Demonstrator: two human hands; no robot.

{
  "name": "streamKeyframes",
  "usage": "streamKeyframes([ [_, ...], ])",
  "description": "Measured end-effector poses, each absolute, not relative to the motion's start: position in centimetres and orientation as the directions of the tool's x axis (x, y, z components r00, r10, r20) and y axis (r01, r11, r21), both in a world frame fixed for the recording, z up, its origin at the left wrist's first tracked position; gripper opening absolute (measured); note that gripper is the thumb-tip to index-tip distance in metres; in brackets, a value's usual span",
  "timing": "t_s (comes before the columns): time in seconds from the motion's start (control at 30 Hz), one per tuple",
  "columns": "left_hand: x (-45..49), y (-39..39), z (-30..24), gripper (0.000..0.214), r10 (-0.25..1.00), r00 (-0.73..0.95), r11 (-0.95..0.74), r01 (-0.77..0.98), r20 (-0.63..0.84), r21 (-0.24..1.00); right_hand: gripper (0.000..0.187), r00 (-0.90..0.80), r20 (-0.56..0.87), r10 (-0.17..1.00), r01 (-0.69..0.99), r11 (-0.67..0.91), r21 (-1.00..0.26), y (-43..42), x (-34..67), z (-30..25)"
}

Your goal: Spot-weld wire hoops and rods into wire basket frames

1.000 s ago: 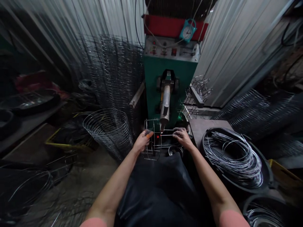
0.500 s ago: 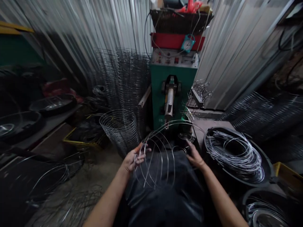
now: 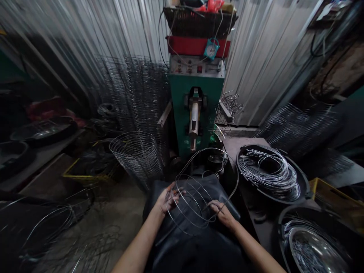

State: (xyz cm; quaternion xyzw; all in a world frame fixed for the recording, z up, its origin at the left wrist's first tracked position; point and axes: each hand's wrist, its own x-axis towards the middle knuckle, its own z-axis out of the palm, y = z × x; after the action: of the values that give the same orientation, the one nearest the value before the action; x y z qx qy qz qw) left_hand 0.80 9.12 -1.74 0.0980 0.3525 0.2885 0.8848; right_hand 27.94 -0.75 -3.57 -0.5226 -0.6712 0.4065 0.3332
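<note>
Over the dark apron on my lap (image 3: 187,250), several thin metal wire rings (image 3: 190,189) hang together in a loose, overlapping cluster. My left hand (image 3: 170,199) grips their left side, thumb up and fingers partly curled around the wires. On the other side my right hand (image 3: 220,212) is closed on a wire hoop (image 3: 238,172) that arches up and across toward the left hand. Whether the hoop is joined to the cluster I cannot tell. Just beyond the rings is the electrode arm (image 3: 193,121) of a green machine (image 3: 178,102).
A black tub (image 3: 304,185) of bent wires stands at right, with a second tub (image 3: 281,227) holding a metal bowl (image 3: 318,246) of small pieces nearer me. Stacked wire hoops (image 3: 136,151) rise at left, beside a yellow crate (image 3: 85,176).
My right hand has come down and inward from beside the machine's base and closed on the hoop. The rings have tilted and the hoop swung right. The view has shifted rightward.
</note>
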Motion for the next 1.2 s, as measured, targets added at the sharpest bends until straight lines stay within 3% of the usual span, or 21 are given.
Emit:
streamKeyframes([
  [0.13,1.2,10.7,-0.8,0.072,0.543,0.630,0.831,-0.497,-0.555,0.249,0.048,-0.112,0.076,0.991,0.251,0.102,-0.962,-0.8,25.8,-2.1],
  [0.27,1.8,11.5,0.2,0.078,0.615,0.508,0.770,-0.552,-0.604,0.320,0.041,0.112,0.047,0.993,0.195,0.024,-0.981,0.8,24.4,-0.7],
  [0.37,2.5,9.8,0.3,0.072,0.727,0.178,0.634,-0.547,-0.663,0.547,0.037,0.211,0.064,0.975,0.168,0.029,-0.985,2.4,23.4,0.4],
  [0.47,3.5,6.9,0.5,0.062,0.899,-0.160,0.325,-0.378,-0.407,0.867,0.035,0.208,0.083,0.975,0.147,0.052,-0.988,3.9,22.2,1.0],
  [0.53,4.2,5.5,0.9,0.062,0.975,-0.126,0.149,-0.249,-0.185,0.957,0.035,0.168,0.089,0.982,0.153,0.063,-0.986,4.7,21.2,1.1],
  [0.6,4.7,5.0,1.3,0.071,0.996,-0.018,0.086,-0.183,-0.091,0.979,0.037,0.125,0.092,0.988,0.164,0.070,-0.984,5.3,20.3,1.2],
  [0.73,4.6,5.6,1.6,0.076,0.992,-0.025,0.112,-0.200,-0.120,0.973,0.041,-0.027,0.041,0.999,0.194,0.046,-0.980,6.0,20.0,1.0],
  [0.83,3.8,6.0,1.3,0.077,0.985,-0.042,0.149,-0.266,-0.166,0.952,0.042,-0.156,-0.123,0.980,0.190,-0.093,-0.977,6.9,22.3,0.6],
  [0.93,3.3,6.0,0.9,0.079,0.985,-0.030,0.156,-0.298,-0.173,0.942,0.040,-0.065,-0.296,0.953,-0.104,-0.301,-0.948,8.2,25.7,0.2],
  [1.03,3.2,5.9,0.7,0.081,0.988,0.009,0.151,-0.303,-0.156,0.941,0.033,0.083,-0.359,0.929,-0.500,-0.273,-0.822,10.0,28.1,0.7],
  [1.1,3.2,6.0,0.6,0.082,0.989,0.023,0.148,-0.297,-0.148,0.943,0.026,0.136,-0.358,0.924,-0.625,-0.201,-0.754,11.2,28.5,1.3],
  [1.2,3.0,6.1,0.5,0.086,0.990,0.039,0.143,-0.267,-0.137,0.953,0.019,0.161,-0.384,0.909,-0.674,-0.183,-0.716,12.4,27.8,2.3],
])
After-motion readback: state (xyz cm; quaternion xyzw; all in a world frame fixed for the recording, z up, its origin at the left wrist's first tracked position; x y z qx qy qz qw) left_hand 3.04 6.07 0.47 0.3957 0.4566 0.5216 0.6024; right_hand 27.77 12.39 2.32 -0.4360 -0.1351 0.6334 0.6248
